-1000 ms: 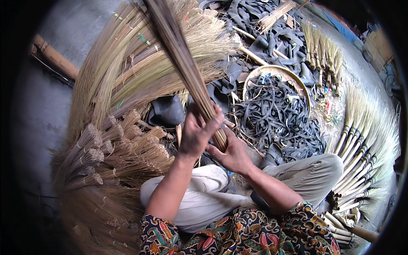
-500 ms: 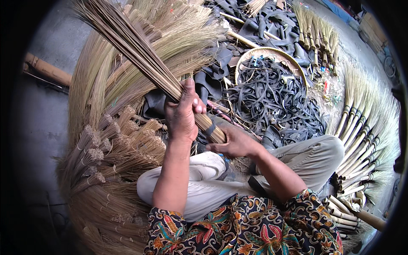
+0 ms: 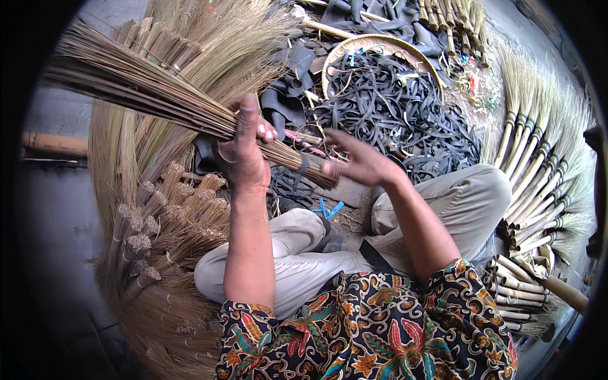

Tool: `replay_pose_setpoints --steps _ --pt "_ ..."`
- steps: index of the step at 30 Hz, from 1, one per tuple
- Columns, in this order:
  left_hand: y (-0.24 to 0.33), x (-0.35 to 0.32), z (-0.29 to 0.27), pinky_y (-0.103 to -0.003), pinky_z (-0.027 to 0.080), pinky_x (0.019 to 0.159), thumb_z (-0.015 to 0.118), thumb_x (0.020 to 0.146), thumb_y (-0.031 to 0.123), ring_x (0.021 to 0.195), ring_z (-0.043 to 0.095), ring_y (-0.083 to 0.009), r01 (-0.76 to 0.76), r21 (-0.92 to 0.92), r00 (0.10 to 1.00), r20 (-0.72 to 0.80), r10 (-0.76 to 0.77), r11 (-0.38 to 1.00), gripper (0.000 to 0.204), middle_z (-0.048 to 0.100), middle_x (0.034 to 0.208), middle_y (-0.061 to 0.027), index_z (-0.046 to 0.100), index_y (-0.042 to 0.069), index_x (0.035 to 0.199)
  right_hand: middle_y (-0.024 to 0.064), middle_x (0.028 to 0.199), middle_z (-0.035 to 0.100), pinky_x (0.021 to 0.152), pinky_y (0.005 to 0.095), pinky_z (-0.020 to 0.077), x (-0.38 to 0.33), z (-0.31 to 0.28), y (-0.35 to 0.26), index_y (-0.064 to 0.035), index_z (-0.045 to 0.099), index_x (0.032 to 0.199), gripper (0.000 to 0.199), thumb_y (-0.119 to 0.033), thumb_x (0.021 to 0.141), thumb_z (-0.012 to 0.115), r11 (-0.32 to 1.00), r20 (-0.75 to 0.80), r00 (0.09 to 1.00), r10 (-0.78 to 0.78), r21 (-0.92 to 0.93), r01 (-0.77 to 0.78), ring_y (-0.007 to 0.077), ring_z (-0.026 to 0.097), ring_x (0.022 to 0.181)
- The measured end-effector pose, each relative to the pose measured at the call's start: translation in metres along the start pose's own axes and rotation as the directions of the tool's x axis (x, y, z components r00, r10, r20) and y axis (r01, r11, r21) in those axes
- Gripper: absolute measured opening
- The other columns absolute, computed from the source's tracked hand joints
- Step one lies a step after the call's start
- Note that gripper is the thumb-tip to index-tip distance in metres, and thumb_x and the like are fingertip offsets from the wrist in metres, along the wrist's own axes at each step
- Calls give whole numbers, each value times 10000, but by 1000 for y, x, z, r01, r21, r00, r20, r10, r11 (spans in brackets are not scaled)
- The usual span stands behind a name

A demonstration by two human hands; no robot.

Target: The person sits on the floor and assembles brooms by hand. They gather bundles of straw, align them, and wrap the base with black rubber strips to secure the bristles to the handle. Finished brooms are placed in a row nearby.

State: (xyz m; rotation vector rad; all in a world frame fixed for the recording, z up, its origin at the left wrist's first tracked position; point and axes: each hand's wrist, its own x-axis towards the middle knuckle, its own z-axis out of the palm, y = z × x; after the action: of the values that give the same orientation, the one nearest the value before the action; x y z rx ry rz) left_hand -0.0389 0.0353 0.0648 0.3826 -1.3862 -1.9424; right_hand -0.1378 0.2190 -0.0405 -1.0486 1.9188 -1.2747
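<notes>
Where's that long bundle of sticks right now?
In the head view, the bundle is in the left hand, slanting from the upper left toward the centre; its lower end is by the right hand, below the round tray.

From my remote seat I view the grey floor [image 3: 57, 196] bearing straw bundles [image 3: 183, 212] (left), basket [image 3: 394, 47] and black strips [image 3: 386, 101] (centre), brooms [image 3: 529, 183] (right).

grey floor [image 3: 60, 190] shows on both sides, darker toward lower left.
</notes>
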Motion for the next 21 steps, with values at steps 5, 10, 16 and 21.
replay_pose_setpoints --steps 5,10,16,21 --pt "-99 -39 -9 -313 492 685 753 973 399 666 584 -138 -16 612 1000 -8 27 791 380 613 701 -8 635 86 792 206 1205 695 924 333 551 4 -27 28 100 490 1437 601 -365 1070 588 971 -421 895 148 235 -50 207 690 1049" --pt "-197 -71 -17 -388 491 725 739 988 298 711 563 -215 59 720 993 29 -115 691 375 620 723 -90 603 -12 826 200 1097 742 871 360 557 5 -21 50 37 609 1345 517 -379 1039 616 907 -371 876 308 392 -153 236 718 961" --pt "-211 -65 -41 -312 471 623 728 1001 285 671 576 -118 177 670 971 -1 -238 721 341 635 713 -26 631 17 813 233 1126 733 919 429 548 8 -14 85 40 659 1259 457 -337 1006 605 940 -386 868 314 254 -227 349 711 1075" --pt "-189 -46 -25 -276 480 641 732 995 244 676 594 -84 175 394 985 -74 -159 902 250 669 751 -2 665 58 842 247 1308 651 997 474 537 -1 14 112 5 560 1402 690 -401 880 759 885 -59 943 328 -331 -329 386 657 1172"
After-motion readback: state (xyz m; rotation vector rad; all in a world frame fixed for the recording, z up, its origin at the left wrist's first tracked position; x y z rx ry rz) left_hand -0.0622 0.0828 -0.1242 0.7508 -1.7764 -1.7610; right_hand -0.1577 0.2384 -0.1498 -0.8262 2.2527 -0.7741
